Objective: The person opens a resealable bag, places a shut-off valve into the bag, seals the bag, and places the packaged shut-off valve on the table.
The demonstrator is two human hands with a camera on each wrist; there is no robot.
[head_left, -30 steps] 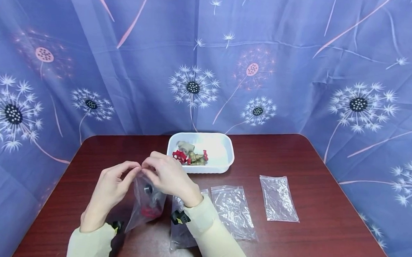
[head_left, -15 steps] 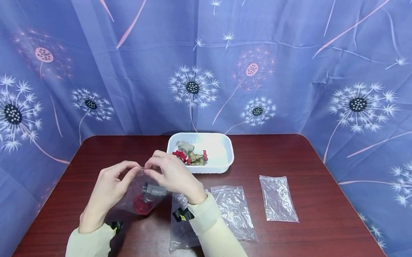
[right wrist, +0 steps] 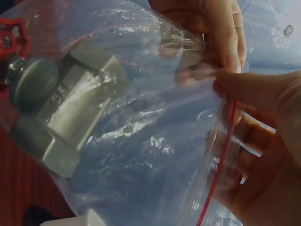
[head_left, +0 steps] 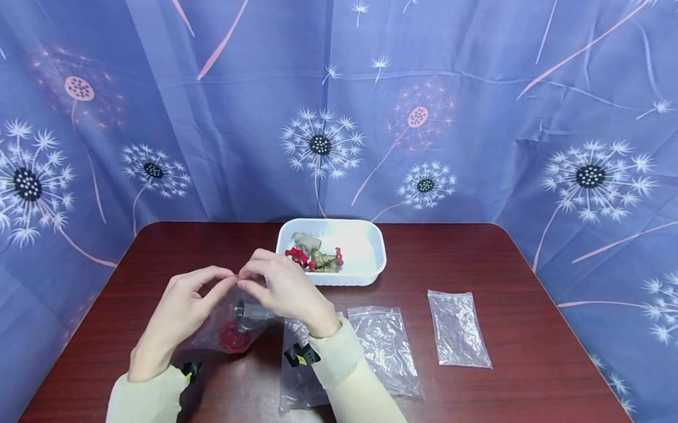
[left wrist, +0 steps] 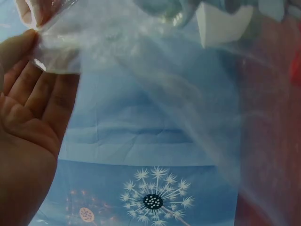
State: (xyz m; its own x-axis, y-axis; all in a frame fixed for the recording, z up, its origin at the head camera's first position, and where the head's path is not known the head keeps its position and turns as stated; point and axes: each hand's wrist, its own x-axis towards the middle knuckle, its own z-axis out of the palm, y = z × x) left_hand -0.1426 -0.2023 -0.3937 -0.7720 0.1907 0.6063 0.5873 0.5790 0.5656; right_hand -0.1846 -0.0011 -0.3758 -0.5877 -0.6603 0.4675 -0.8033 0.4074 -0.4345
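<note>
A clear zip bag [right wrist: 155,122] with a red line along its top hangs between both hands. Inside it is a grey metal gate valve [right wrist: 77,106] with a red handwheel [head_left: 234,337]. My left hand [head_left: 184,306] pinches the bag's top edge between thumb and finger. Right beside it, my right hand [head_left: 287,291] pinches the same edge, and the fingertips of both nearly meet. In the right wrist view, the right thumb presses near the red line. Whether the seal is closed along its whole length cannot be told.
Behind the hands, a white tray [head_left: 375,273] holds red-handled valves, brass-coloured fittings [head_left: 325,261] and a pale grey piece [head_left: 306,240]. Flat clear bags lie on the table: one [head_left: 303,383] partly under the right arm, another [head_left: 386,352] beside it, a third [head_left: 459,330] farther right.
The bag has turned, so the valve's grey body now shows sideways with the handwheel below it. My right hand has shifted slightly right along the top edge; both hands keep their pinch.
</note>
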